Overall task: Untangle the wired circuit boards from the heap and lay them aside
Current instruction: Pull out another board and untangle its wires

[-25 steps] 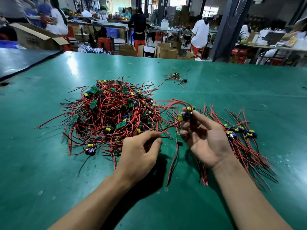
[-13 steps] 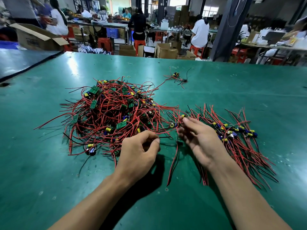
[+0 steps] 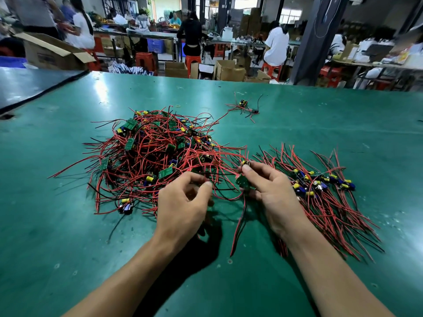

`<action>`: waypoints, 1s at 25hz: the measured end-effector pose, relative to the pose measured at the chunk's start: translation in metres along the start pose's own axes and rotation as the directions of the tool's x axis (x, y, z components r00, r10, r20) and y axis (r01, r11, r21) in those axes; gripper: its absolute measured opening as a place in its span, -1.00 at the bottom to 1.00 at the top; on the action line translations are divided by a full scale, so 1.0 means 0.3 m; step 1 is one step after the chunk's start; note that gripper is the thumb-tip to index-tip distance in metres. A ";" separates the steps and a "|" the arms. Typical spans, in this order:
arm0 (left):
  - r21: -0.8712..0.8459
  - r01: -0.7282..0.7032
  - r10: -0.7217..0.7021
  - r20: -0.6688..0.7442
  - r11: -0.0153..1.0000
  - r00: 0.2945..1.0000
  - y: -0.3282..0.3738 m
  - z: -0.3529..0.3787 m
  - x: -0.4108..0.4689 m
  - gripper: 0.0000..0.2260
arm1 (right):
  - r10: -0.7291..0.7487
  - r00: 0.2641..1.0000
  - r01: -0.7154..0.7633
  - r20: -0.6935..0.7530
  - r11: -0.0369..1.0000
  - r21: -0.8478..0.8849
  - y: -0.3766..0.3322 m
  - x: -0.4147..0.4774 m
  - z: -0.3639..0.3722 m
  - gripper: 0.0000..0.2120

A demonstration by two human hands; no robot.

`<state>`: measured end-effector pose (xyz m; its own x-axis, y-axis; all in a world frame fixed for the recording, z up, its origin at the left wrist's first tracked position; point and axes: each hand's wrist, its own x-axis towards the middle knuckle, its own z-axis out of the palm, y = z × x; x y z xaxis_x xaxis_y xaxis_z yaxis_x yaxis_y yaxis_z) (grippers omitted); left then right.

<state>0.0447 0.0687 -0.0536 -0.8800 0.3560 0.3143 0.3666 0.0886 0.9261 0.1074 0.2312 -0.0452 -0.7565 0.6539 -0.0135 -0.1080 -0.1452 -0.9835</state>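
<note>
A tangled heap (image 3: 151,154) of small green circuit boards with red and black wires lies on the green table (image 3: 68,225), left of centre. To its right lies a row of sorted boards (image 3: 320,186) with their wires fanned toward me. My right hand (image 3: 274,193) pinches a green circuit board (image 3: 242,182) between the heap and the row; its wires trail down toward me. My left hand (image 3: 183,202) is at the heap's near edge, thumb and fingers pinched on red wires.
A lone wired board (image 3: 243,105) lies farther back on the table. A dark mat (image 3: 27,85) covers the far left. Beyond the table's far edge are cardboard boxes (image 3: 229,69), red stools and several seated people.
My right hand dropped from its raised position to the table, then picked up a green board near the heap's right edge. My left hand stayed at the heap's near edge.
</note>
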 end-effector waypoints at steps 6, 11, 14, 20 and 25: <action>0.002 0.065 -0.064 -0.140 0.998 0.988 0.001 -0.006 0.017 -0.90 | -0.015 0.997 0.047 -0.071 0.882 0.469 -0.051 0.016 -0.032 -0.92; -0.202 0.088 -0.133 -0.224 0.975 0.965 0.000 -0.033 0.043 -0.92 | 0.154 0.988 -0.106 0.009 0.638 0.763 -0.080 0.026 -0.069 -0.84; -0.217 0.089 -0.133 -0.196 0.972 0.972 0.003 -0.023 0.031 -0.87 | 0.165 0.983 -0.160 0.081 0.557 0.815 -0.080 0.021 -0.076 -0.82; -0.031 -0.014 0.011 -0.072 0.999 0.997 0.007 -0.005 0.006 -0.78 | 0.122 0.973 -0.223 0.194 0.703 0.676 -0.074 0.008 -0.068 -0.79; -0.234 0.163 -0.111 0.221 0.958 0.969 0.023 0.032 -0.016 -0.69 | 0.080 0.945 -0.098 0.316 0.994 0.042 -0.013 -0.062 0.053 -0.88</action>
<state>0.0543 0.0764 -0.0507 -0.8266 0.5409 0.1555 0.1369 -0.0748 0.9878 0.1116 0.2077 -0.0382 -0.9276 0.3719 -0.0340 -0.0606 -0.2398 -0.9689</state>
